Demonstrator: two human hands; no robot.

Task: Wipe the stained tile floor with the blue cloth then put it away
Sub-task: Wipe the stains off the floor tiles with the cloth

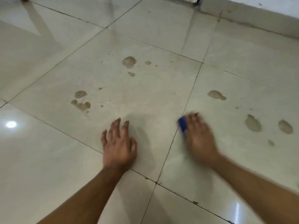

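The pale tile floor (153, 97) carries several brown stains: one group (129, 62) ahead, one (80, 102) to the left, one (216, 95) right of a grout line, and more (253, 123) at the far right. My right hand (200, 136), blurred by motion, presses the blue cloth (182, 125) onto the floor beside the grout line; only the cloth's left edge shows from under my fingers. My left hand (119, 143) rests flat on the tile with its fingers spread and holds nothing.
A wall with a grey skirting (258, 21) runs along the top right. A dark object (198, 1) stands by the wall at the top edge. Light glare (11, 124) reflects off the glossy tile at the left.
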